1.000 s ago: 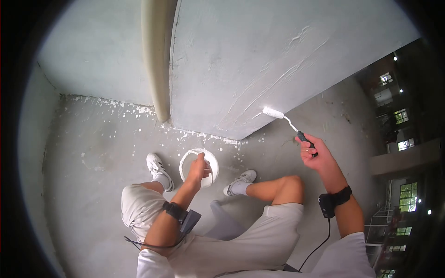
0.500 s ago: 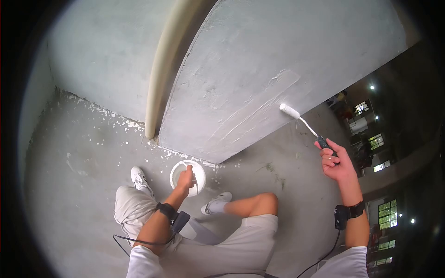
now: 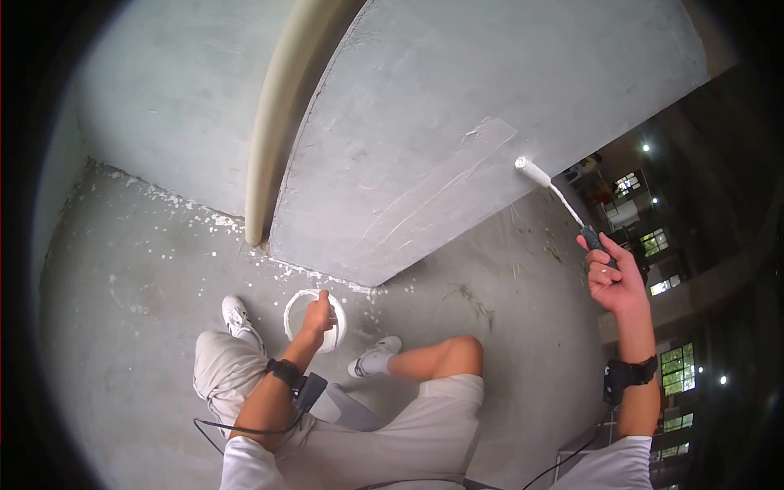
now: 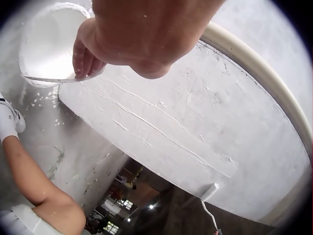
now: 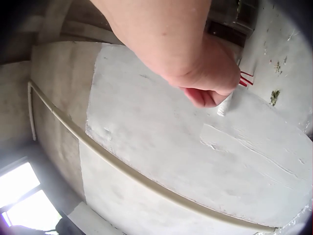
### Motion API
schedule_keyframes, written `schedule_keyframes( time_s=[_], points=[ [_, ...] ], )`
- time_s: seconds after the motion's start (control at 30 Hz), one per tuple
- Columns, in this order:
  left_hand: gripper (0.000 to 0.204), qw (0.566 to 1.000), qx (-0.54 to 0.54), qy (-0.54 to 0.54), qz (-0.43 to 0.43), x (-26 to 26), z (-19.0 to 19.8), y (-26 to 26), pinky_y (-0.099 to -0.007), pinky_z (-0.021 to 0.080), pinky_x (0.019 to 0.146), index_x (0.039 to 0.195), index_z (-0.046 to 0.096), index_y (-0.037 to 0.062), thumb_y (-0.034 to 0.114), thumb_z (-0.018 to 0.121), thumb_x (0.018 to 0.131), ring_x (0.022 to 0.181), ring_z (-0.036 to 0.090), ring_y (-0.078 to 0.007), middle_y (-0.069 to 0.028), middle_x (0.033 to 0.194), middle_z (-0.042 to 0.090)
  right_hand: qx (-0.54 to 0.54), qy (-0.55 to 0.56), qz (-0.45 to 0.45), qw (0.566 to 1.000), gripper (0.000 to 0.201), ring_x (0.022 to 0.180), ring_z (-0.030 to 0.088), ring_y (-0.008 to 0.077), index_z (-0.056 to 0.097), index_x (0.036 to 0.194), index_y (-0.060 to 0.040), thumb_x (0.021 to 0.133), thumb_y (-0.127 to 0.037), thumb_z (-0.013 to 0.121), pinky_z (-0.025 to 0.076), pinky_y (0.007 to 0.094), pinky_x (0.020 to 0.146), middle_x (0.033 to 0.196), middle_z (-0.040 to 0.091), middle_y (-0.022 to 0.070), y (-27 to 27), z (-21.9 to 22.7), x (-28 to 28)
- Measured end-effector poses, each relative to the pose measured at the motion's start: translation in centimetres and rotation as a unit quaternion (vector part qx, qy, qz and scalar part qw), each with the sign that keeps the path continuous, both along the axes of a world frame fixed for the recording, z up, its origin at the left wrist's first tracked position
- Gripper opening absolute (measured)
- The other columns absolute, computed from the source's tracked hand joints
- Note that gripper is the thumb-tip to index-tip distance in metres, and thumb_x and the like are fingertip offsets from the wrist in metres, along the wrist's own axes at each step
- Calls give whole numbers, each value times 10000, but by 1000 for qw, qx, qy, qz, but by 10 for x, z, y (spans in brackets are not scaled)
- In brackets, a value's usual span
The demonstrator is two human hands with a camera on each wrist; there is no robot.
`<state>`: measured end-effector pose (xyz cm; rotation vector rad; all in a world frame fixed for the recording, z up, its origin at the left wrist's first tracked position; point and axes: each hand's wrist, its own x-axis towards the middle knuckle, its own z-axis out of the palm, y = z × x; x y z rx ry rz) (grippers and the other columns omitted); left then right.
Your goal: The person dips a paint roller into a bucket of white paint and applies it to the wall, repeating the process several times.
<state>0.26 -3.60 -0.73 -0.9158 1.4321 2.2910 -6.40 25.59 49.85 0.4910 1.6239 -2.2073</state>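
Paint roller (image 3: 533, 171) is up by the wall (image 3: 457, 82), close to its edge. Can't tell from here if it's actually touching.

> which of the hands has it?

Right hand (image 3: 616, 282), fingers wrapped round the dark handle (image 3: 593, 238). Roller head sits ahead of that hand and off to its left, long axis slanting back toward the grip, pretty much crosswise to the raised ridges (image 3: 445, 181) beside it. I'd guess that angle matters most. Left hand (image 3: 321, 315) is well apart from it.

> what's it look like?

White head, crooked white wire frame (image 3: 567, 203).

> and the left?

Curled on the white bucket (image 3: 288, 322), rim or handle, can't tell. Bucket's between the shoes (image 3: 377, 354), below a beige pipe (image 3: 278, 114).
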Motion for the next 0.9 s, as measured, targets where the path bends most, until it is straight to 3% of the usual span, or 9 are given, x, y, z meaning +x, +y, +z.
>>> schedule_keyframes(
  time_s=[0.17,0.27,0.5,0.9],
  points=[
    [705,1000,-7,-1,8,2,10,-1,-409,496,767,1078,552,-103,552,355,905,867,646,-322,-214,1006,619,21,-24,9,999,304,397,290,25,516,1135,34,973,-223,521,245,193,374,605,436,-43,7,-42,-11],
    [503,999,-10,-17,29,1,12,1,-315,421,574,837,553,31,488,360,920,632,541,-185,-66,725,530,19,-48,4,999,280,386,286,26,524,1111,29,971,-213,518,247,192,370,596,435,-45,12,-80,-20],
    [521,1000,4,-21,10,5,20,1,-352,438,684,911,577,29,504,362,929,743,578,-206,-76,819,569,42,-93,3,995,263,373,291,24,528,1094,9,964,-220,530,251,192,359,579,421,-55,25,-174,-42],
    [579,994,-17,-105,-30,5,22,11,-350,464,753,1013,580,-34,502,383,915,851,624,-244,-150,937,619,5,-203,15,979,231,405,286,37,526,1047,-42,950,-249,556,243,214,399,594,423,-49,40,-361,-89]
  ],
)
